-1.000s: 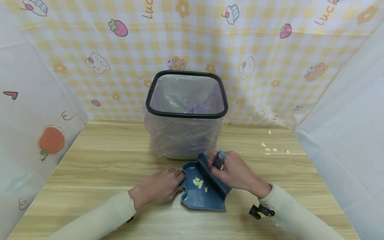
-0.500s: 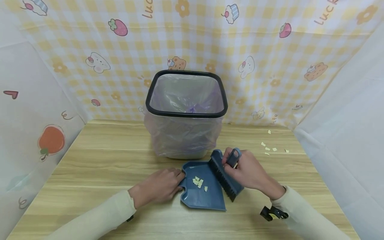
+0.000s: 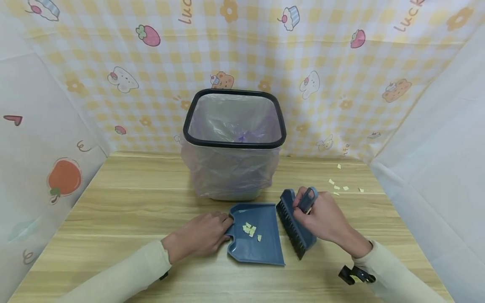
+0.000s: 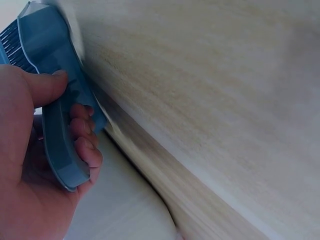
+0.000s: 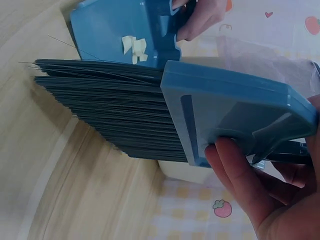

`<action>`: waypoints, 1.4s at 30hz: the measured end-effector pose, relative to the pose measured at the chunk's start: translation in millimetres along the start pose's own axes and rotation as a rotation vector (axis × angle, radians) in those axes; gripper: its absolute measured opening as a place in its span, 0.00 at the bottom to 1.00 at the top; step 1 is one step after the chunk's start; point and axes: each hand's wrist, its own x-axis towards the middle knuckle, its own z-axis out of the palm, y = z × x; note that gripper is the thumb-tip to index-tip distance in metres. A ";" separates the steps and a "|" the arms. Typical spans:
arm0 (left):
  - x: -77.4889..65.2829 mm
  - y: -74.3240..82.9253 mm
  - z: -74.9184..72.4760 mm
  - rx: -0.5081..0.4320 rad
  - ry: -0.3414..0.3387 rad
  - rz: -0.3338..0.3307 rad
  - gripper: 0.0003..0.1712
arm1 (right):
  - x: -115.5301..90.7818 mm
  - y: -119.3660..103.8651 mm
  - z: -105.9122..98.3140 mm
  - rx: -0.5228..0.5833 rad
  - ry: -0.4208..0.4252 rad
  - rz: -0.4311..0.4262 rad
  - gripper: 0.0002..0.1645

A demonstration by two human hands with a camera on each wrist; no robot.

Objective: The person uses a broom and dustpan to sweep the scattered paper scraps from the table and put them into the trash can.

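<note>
Left hand: your left hand (image 3: 201, 237) is lying low on the wooden table (image 3: 125, 198), left of centre, with its fingers curled round the handle of the blue dustpan (image 3: 257, 235) — the left wrist view is showing the thumb (image 4: 47, 85) pressing on top of the handle and the other fingers (image 4: 82, 132) wrapping underneath.

Dustpan: it is sitting flat on the table just near of the bin, its open edge facing right toward the brush.

Paper scraps in the pan: a small cluster of pale paper scraps (image 3: 251, 230) is lying on the pan floor, toward its left half.

Bin: the waste bin (image 3: 233, 143), black-rimmed and lined with a thin plastic bag, is standing at the far middle of the table, close behind the pan.

Brush: the blue hand brush (image 3: 295, 223) is standing just right of the pan's open edge, bristles pointing down and left at the table, not overlapping the pan.

Right hand: your right hand (image 3: 326, 219) is gripping the brush's looped handle, fingers clamped round it — the right wrist view is showing the fingertips (image 5: 227, 165) pressing against the brush back.

Loose scraps: more paper bits (image 3: 341, 185) are lying scattered at the far right of the table, well apart from the brush.
</note>
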 end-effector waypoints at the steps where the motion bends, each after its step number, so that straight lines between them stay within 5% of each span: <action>1: -0.1 0.0 0.1 -0.003 0.000 -0.002 0.19 | -0.8 0.2 -0.4 -0.004 0.005 0.002 0.14; 20: -2.6 0.3 3.1 -0.004 0.000 -0.019 0.19 | -9.7 6.6 -6.9 -0.067 -0.035 0.030 0.13; 42: 0.6 0.0 1.8 -0.114 0.016 -0.034 0.17 | -10.1 10.3 -6.3 -0.064 -0.022 0.033 0.13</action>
